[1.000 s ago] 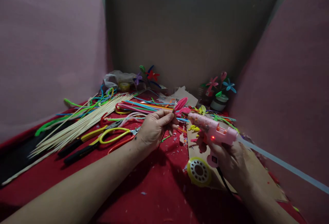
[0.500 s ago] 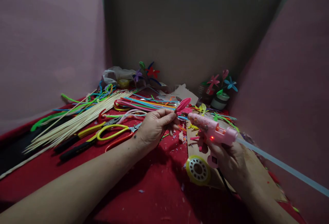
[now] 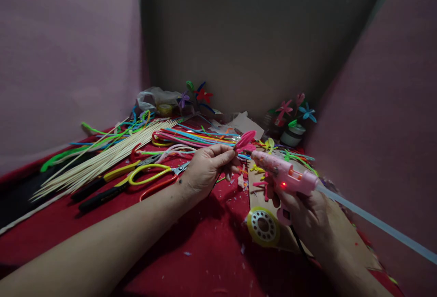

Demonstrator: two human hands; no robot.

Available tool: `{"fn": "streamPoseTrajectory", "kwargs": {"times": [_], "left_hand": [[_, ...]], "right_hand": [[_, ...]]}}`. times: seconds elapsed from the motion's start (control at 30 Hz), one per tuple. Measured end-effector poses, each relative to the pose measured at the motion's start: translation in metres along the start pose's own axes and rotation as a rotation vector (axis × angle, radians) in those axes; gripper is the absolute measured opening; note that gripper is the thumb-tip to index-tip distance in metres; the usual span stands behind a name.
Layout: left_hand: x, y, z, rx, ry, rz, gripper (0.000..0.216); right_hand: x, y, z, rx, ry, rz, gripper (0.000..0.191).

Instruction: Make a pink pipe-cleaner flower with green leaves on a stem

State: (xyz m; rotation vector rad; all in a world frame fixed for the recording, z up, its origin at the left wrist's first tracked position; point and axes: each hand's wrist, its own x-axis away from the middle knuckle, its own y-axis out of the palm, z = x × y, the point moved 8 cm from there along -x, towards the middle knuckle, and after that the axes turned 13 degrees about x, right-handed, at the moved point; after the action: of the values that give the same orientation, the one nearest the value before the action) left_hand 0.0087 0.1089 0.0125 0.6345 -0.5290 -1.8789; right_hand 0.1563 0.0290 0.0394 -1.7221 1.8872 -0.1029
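Note:
Between thumb and forefinger, my left hand (image 3: 210, 167) pinches a bright pink pipe-cleaner flower (image 3: 246, 141) with looped petals. My right hand (image 3: 303, 210) is wrapped round the handle of a pink glue gun (image 3: 285, 173), whose small red light glows. The gun's nozzle points left and lies close by the lower petals; whether it touches them I cannot tell. A long translucent glue stick (image 3: 375, 219) sticks out of the gun's back. Below the gun, a yellow tape roll (image 3: 262, 226) lies partly on a piece of cardboard (image 3: 344, 233).
Left of my hand lie scissors (image 3: 150, 175), black-and-yellow pliers (image 3: 105, 192) and a bundle of wooden sticks (image 3: 112, 160). Coloured pipe cleaners (image 3: 194, 138) spread behind. At the back stand pipe-cleaner flowers, one group in a jar (image 3: 292, 135). Scraps dot the red cloth (image 3: 205, 251).
The pink flower and the glue gun have shifted very slightly to the right in view. Both hands keep the same hold.

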Motion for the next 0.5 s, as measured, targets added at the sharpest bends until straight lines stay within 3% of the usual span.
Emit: {"fn": "streamPoseTrajectory", "kwargs": {"times": [0.27, 0.5], "left_hand": [[-0.001, -0.001, 0.0, 0.001, 0.005, -0.002, 0.013], [0.0, -0.001, -0.001, 0.018, 0.001, 0.009, 0.009]], "right_hand": [[0.0, -0.001, 0.003, 0.029, 0.006, -0.005, 0.04], [0.002, -0.002, 0.015, -0.014, 0.007, 0.03, 0.015]]}}
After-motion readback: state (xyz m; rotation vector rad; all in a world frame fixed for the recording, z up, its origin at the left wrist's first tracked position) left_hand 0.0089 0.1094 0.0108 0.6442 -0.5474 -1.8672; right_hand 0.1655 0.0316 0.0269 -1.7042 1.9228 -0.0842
